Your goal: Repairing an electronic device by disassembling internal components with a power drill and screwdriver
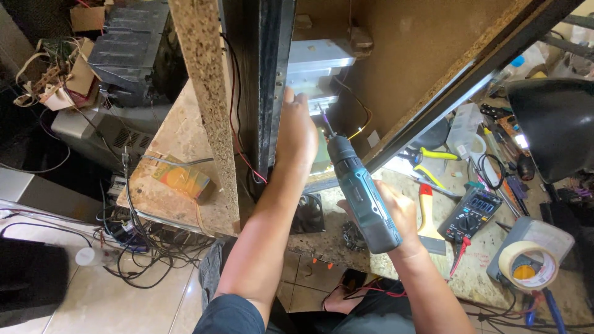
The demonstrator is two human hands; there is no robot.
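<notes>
Seen from above, a cluttered workshop. At far left, a grey machine (102, 130) sits among tangled black cables (133, 247) above a pale tiled floor. Next, an orange and yellow box (182, 179) lies on a speckled table (179, 130). A tall chipboard cabinet (408, 43) stands tilted on the table, its inside facing up. The left hand (297, 133) reaches into the cabinet, fingers pressed flat against a silver metal unit (315, 68) mounted inside; it grips nothing. Just to its right, the right hand (396, 216) is clenched around the handle of a teal cordless drill (359, 188), whose bit points up at the metal unit beside the left hand's fingertips. Farther right on the table lie a yellow-handled scraper (427, 216), a dark multimeter (470, 213) with red probes, and a roll of masking tape (529, 266).
</notes>
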